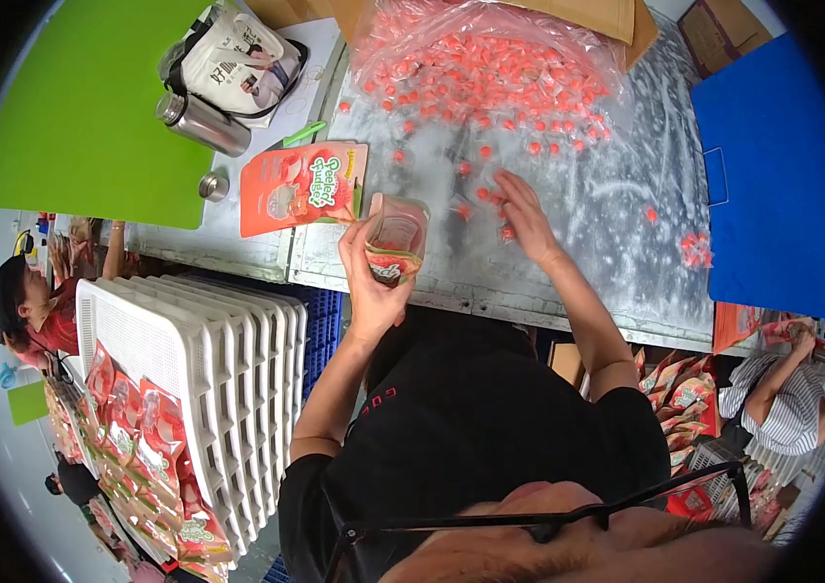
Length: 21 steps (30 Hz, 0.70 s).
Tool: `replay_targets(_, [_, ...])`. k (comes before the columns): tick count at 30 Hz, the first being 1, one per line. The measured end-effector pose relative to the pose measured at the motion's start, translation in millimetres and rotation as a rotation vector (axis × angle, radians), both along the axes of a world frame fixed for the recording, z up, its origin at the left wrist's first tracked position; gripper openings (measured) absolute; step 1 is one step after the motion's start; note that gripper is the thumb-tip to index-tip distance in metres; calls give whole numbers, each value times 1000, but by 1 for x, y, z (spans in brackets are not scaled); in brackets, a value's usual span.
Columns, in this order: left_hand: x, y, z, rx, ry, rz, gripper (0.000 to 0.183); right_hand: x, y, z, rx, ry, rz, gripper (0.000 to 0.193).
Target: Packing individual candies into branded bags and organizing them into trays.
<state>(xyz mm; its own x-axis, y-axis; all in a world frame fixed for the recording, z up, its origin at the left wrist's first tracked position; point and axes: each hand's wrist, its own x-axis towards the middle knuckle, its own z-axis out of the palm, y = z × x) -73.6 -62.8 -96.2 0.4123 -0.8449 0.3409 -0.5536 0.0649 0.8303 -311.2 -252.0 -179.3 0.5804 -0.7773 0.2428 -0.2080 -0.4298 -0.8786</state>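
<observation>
Centrally: gaping pouch (396, 262), gripped by left hand (369, 282) over table (490, 282); right hand (529, 222), fingers loosely spread, by loose candies (464, 168). Beyond: candy-heaped bag (373, 60). Leftward: flat pouch (274, 194); bottle (206, 124); stacked trays (145, 321), bearing packets (158, 420).

Grey metal worktop (616, 267), small round red wrapped sweets (509, 87) heaped toward its far edge, others scattered nearer, flat red printed pouch (276, 189) across the left edge
</observation>
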Motion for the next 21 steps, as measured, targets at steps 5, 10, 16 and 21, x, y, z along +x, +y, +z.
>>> replay_targets(5, [-2,0,5,-4,-1,11,85,17,10,15,-447,607,160,61])
replay_targets(10, [-1,1,4,-4,1,19,84,14,-3,2,87,39,98,63])
replay_targets(16, [-1,-1,1,1,37,6,83,9,-2,0,30,29,73,62])
replay_targets(21, [-1,-1,4,4,-18,-7,78,35,23,20,-502,549,113,61])
